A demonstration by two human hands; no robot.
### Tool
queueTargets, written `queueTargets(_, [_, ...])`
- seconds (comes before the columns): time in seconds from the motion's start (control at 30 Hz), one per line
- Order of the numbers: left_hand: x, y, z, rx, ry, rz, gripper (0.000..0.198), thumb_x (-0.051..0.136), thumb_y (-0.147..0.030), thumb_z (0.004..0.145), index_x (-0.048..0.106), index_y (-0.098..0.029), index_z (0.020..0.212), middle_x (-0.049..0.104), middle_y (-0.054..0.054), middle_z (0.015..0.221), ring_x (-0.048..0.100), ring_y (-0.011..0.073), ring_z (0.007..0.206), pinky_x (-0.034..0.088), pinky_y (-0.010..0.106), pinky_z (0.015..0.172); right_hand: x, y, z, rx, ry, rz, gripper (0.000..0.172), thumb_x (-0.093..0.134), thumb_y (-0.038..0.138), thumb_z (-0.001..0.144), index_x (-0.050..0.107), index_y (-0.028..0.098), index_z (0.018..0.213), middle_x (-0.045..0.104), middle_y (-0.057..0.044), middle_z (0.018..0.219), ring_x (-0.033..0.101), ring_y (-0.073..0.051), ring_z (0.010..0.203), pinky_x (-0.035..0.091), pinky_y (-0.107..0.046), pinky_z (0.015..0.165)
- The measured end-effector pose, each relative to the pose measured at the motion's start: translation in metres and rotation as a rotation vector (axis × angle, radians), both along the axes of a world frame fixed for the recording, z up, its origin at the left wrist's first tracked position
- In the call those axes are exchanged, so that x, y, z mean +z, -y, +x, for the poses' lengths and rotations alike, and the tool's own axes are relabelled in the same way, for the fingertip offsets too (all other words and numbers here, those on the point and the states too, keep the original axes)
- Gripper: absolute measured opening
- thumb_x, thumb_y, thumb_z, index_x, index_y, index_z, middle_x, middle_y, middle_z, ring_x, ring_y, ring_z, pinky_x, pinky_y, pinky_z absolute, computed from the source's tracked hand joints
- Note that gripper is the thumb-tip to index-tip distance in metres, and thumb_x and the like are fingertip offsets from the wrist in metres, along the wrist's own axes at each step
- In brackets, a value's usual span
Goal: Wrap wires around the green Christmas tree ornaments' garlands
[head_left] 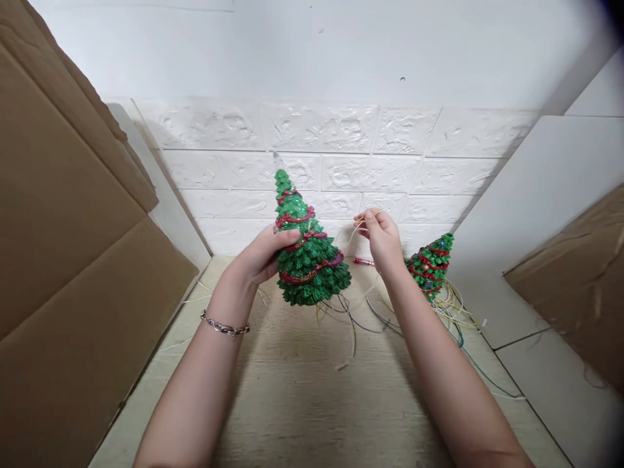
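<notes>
My left hand (266,253) is wrapped round the left side of a green Christmas tree figurine (312,260), its thumb across the front. Red and purple garlands wind round the tree, which leans left above the table and has a clear pointed tip. Thin dark, white and yellow cords (351,338) hang below its base. To the right of the tree, my right hand (383,237) is closed in a pinch on a thin gold-coloured stick (369,216). A white cord (353,233) runs down from those fingers. Whether the stick is a needle I cannot tell.
A second, smaller Christmas tree figurine (431,265) stands beyond my right forearm, beside a tangle of cords (453,305). A small red tube (363,262) lies near the white brick-patterned wall (292,130). Cardboard (73,214) flanks the wooden table (312,403) at left, more cardboard (570,279) at right.
</notes>
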State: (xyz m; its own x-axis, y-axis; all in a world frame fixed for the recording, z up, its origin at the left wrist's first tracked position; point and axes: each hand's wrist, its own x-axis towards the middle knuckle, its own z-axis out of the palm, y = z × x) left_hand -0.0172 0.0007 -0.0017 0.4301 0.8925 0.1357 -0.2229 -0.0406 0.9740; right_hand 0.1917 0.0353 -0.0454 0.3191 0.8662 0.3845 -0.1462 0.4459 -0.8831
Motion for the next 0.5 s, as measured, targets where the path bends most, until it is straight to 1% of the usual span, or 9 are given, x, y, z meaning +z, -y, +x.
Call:
queueTargets(0.07, [-0.001,0.005,0.008,-0.103,-0.001,-0.006,0.052,0.08,-0.048,0.051,0.066,-0.016,0.089,0.07,0.011,0.089,0.067,0.0307,0.091,0.054,0.041,0.083,0.0,0.002,-0.005,0.078,0.034,0.04,0.024,0.052,0.044,0.084,0.046,0.022,0.076,0.057,0.004,0.067,0.057,-0.008,0.066,0.048,-0.023,0.069])
queueTargets(0.1, [-0.001,0.007,0.012,-0.14,-0.002,-0.004,0.051,0.08,-0.047,0.051,0.066,-0.017,0.09,0.07,0.011,0.09,0.066,0.0313,0.094,0.053,0.042,0.085,0.0,0.004,-0.008,0.123,0.051,0.041,0.025,0.049,0.046,0.086,0.045,0.023,0.078,0.051,0.006,0.06,0.055,-0.008,0.06,0.048,-0.024,0.068])
queueTargets(0.17, [-0.002,0.009,0.017,-0.192,-0.002,0.0,0.049,0.08,-0.044,0.054,0.066,-0.017,0.093,0.07,0.01,0.093,0.065,0.0314,0.097,0.052,0.043,0.088,0.0,0.007,-0.012,0.212,0.119,-0.001,0.023,0.044,0.047,0.088,0.048,0.025,0.087,0.035,0.01,0.051,0.044,-0.009,0.046,0.046,-0.025,0.059])
queueTargets(0.23, [-0.004,0.008,0.019,-0.228,-0.01,-0.005,0.048,0.079,-0.041,0.056,0.066,-0.017,0.096,0.07,0.011,0.096,0.065,0.0307,0.098,0.051,0.043,0.09,0.0,0.011,-0.016,0.264,0.229,-0.058,0.028,0.04,0.044,0.09,0.052,0.024,0.106,0.027,0.01,0.051,0.035,-0.01,0.043,0.042,-0.025,0.053])
queueTargets(0.27, [-0.005,0.007,0.019,-0.24,-0.015,-0.01,0.048,0.079,-0.04,0.057,0.066,-0.017,0.097,0.07,0.011,0.097,0.065,0.0305,0.097,0.05,0.043,0.09,0.0,0.013,-0.017,0.272,0.294,-0.078,0.034,0.038,0.041,0.09,0.051,0.024,0.117,0.03,0.008,0.052,0.037,-0.011,0.045,0.042,-0.026,0.053])
queueTargets(0.3, [-0.007,0.006,0.019,-0.246,-0.02,-0.014,0.049,0.08,-0.04,0.056,0.066,-0.017,0.097,0.07,0.011,0.097,0.065,0.0306,0.097,0.05,0.043,0.09,0.0,0.015,-0.019,0.277,0.363,-0.093,0.039,0.037,0.037,0.091,0.047,0.023,0.126,0.037,0.006,0.055,0.041,-0.012,0.05,0.043,-0.027,0.054])
queueTargets(0.37, [-0.01,0.003,0.017,-0.241,-0.027,-0.023,0.05,0.08,-0.04,0.055,0.066,-0.016,0.096,0.07,0.012,0.097,0.065,0.0313,0.097,0.05,0.043,0.089,0.001,0.019,-0.023,0.286,0.478,-0.104,0.045,0.036,0.031,0.09,0.041,0.023,0.134,0.056,0.001,0.073,0.053,-0.015,0.066,0.046,-0.03,0.064])
queueTargets(0.43, [-0.011,0.001,0.015,-0.225,-0.04,-0.042,0.05,0.081,-0.041,0.053,0.066,-0.016,0.094,0.07,0.013,0.095,0.065,0.0319,0.096,0.051,0.043,0.088,0.001,0.023,-0.026,0.33,0.518,-0.108,0.045,0.038,0.026,0.087,0.043,0.022,0.131,0.063,-0.004,0.099,0.057,-0.017,0.084,0.048,-0.032,0.074])
queueTargets(0.5, [-0.012,0.001,0.014,-0.217,-0.057,-0.068,0.05,0.082,-0.042,0.051,0.066,-0.016,0.091,0.07,0.012,0.093,0.066,0.0315,0.093,0.051,0.043,0.085,0.0,0.024,-0.028,0.428,0.499,-0.132,0.041,0.042,0.025,0.084,0.048,0.021,0.124,0.063,-0.005,0.11,0.058,-0.018,0.09,0.049,-0.032,0.077])
